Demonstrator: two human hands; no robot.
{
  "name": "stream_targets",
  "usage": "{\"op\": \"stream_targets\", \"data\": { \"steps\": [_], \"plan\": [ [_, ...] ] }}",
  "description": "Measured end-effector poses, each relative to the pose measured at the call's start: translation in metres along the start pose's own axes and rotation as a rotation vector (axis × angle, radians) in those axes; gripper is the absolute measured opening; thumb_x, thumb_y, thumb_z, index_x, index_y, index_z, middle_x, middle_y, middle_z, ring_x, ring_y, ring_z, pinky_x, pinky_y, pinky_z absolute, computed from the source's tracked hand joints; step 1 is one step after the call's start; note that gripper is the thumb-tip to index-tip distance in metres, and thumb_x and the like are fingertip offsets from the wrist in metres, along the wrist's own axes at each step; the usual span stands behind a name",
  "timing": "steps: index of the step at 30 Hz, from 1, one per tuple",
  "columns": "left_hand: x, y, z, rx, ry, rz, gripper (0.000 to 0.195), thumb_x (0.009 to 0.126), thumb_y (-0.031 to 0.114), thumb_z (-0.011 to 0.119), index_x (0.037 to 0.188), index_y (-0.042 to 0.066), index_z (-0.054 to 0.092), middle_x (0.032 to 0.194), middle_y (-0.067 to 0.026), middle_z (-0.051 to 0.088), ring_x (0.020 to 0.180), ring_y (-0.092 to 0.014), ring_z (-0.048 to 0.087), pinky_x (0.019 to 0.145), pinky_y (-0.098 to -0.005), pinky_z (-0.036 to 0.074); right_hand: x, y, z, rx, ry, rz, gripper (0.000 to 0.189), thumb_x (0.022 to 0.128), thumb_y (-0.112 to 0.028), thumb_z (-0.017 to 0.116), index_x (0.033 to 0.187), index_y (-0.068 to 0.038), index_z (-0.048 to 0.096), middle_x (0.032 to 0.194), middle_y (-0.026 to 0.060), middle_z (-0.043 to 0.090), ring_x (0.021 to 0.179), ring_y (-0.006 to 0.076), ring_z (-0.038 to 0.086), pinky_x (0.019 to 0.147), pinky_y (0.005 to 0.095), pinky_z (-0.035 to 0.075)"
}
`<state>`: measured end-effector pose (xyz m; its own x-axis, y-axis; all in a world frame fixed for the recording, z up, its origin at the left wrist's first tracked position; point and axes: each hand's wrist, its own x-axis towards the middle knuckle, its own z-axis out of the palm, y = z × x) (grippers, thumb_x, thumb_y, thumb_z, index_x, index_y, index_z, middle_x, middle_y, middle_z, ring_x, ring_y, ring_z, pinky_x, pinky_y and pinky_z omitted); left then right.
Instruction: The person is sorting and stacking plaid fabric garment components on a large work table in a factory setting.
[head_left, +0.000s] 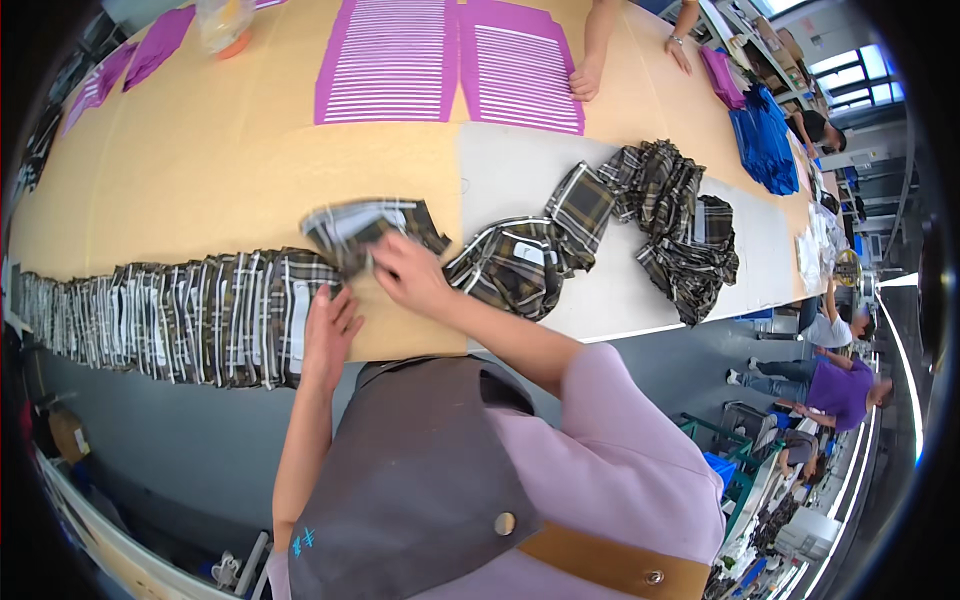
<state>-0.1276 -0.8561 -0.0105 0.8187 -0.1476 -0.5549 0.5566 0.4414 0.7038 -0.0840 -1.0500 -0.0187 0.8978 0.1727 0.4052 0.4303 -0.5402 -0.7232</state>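
Note:
A long overlapping row of plaid fabric pieces (225, 315) runs along the near table edge on the left. My left hand (328, 330) rests against the right end of that row, fingers apart, beside a pale patch. My right hand (409, 274) is at the near edge of a blurred plaid piece (367, 225) with a pale patch; its fingertips meet the cloth, and the grip is partly hidden. To the right lies a plaid piece with a small pale patch (529, 253), joined or touching a square plaid piece (583, 199). Farther right is a crumpled plaid heap (675, 225).
Purple panels with white stripes (390, 67) lie across the table, where another person's hand (585, 81) touches one. That side also holds a plastic container (227, 30), a blue fabric stack (763, 142) and clear plastic bags (819, 247). Several people are in the background.

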Motion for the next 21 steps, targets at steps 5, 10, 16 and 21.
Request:
{"op": "stream_targets", "data": {
  "steps": [5, 10, 16, 21],
  "plan": [
    [-0.007, -0.014, 0.001, 0.420, 0.239, 0.010, 0.038, 0.093, 0.025, 0.062, 0.119, 0.000, 0.055, 0.110, -0.0081, 0.062, 0.101, -0.017, 0.059, 0.085, -0.0326, 0.048, -0.067, -0.036, -0.022, -0.007, -0.304, -0.243, 0.051, 0.072, -0.042, 0.075, 0.113, -0.013, 0.066, 0.106, 0.0069, 0.057, 0.103, 0.0286, 0.053, 0.089, 0.0431, 0.042],
    [-0.045, -0.012, -0.020, 0.173, 0.042, 0.018, 0.032, 0.089, 0.010, 0.067, 0.117, 0.001, 0.055, 0.110, -0.0070, 0.064, 0.097, -0.014, 0.059, 0.084, -0.0291, 0.048, -0.068, -0.004, -0.029, 0.276, 0.276, 0.576, 0.079, 0.081, -0.019, 0.075, 0.142, 0.001, 0.029, 0.137, 0.0156, 0.042, 0.126, 0.0298, 0.040, 0.106, 0.0373, 0.033],
    [-0.062, -0.006, -0.030, -0.006, 0.183, 0.126, 0.020, 0.091, 0.015, 0.065, 0.105, 0.001, 0.065, 0.098, -0.0036, 0.068, 0.088, -0.010, 0.061, 0.081, -0.0264, 0.048, -0.026, -0.017, -0.023, 0.786, 0.164, 0.895, 0.016, 0.093, -0.018, 0.063, 0.093, -0.003, 0.067, 0.081, -0.0022, 0.066, 0.068, 0.0047, 0.056, 0.063, 0.0222, 0.046],
    [-0.069, -0.035, -0.065, -0.042, 0.240, 0.185, 0.018, 0.092, 0.016, 0.064, 0.103, 0.001, 0.066, 0.097, -0.0024, 0.068, 0.086, -0.007, 0.059, 0.077, -0.0235, 0.046, -0.006, 0.012, 0.001, 0.552, -0.155, 0.776, 0.021, 0.094, -0.022, 0.062, 0.084, -0.004, 0.064, 0.073, -0.0055, 0.060, 0.066, 0.0033, 0.050, 0.060, 0.0209, 0.042]
  ]
}}
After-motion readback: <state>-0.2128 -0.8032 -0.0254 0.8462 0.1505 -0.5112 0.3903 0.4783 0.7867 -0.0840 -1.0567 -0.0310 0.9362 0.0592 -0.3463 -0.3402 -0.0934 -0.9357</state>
